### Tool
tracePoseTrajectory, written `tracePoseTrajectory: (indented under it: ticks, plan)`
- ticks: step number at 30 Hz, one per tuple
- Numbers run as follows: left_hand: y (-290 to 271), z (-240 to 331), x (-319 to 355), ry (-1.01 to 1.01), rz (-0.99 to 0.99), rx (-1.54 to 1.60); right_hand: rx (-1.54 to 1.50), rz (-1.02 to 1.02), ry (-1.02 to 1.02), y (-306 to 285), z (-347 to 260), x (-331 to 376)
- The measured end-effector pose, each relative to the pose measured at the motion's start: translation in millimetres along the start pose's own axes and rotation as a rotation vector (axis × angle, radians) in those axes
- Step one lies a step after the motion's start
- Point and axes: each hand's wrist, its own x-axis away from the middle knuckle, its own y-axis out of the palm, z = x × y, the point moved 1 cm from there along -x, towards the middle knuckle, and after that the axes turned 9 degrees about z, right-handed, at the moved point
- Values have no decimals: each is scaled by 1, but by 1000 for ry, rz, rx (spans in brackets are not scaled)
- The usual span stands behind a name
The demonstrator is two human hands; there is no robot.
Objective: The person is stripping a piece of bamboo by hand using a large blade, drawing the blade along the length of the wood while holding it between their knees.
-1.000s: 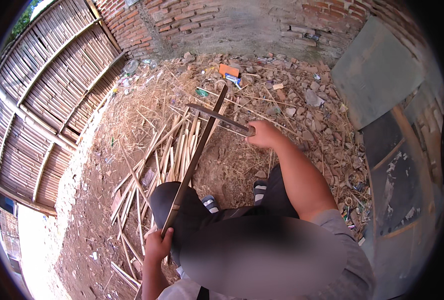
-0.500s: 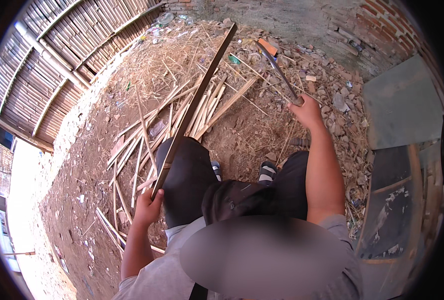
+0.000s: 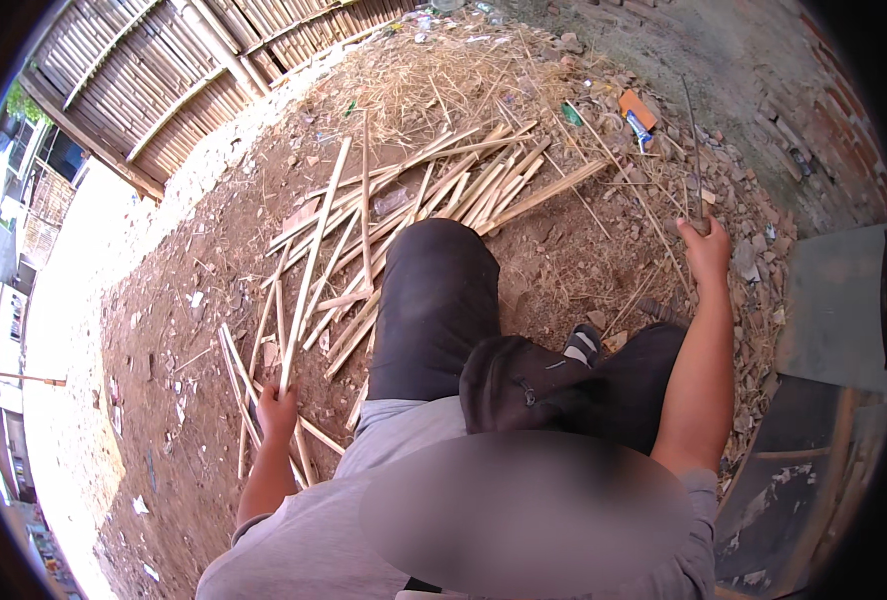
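Note:
My left hand (image 3: 279, 408), low on the left, is closed around the lower end of a pale bamboo slat (image 3: 315, 268). The slat points away from me over the bare soil, left of my knee. Out to the right, my right hand (image 3: 707, 250) grips a machete (image 3: 698, 165) by its short handle. Its thin dark blade points up and away, seen nearly edge-on. Between the hands, beyond my bent knee, lies a loose pile of split bamboo slats (image 3: 499, 185), crossing at various angles. A few more slats (image 3: 236, 375) lie beside my left hand.
A bamboo-slat fence (image 3: 174, 85) runs along the far left. Rubble and dry straw (image 3: 474, 75) cover the ground ahead, with an orange brick piece (image 3: 639, 108) near the blade. A worn brick wall (image 3: 764, 110) and a grey panel (image 3: 834, 300) border the right.
The long dark slat no longer stands raised in my left hand, which has come down with a pale slat in it. My right hand has swung outward with the machete. The view has turned left.

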Motion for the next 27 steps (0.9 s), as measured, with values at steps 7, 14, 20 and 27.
tracePoseTrajectory:
  ticks: [7, 14, 20, 27]
  plan:
    - [-34, -72, 45, -257, 82, -306, -65, -32, 120, 2, -11, 5]
    - [-67, -132, 50, -585, 35, -418, -200, -101, 136, 21, -15, 8]
    - [-36, -35, -6, -201, 141, -228, -102, 6, -15, 29, 19, -2]
    - [-42, 340, 3, 654, -776, 845, 181, -67, -68, 27, 8, 2]
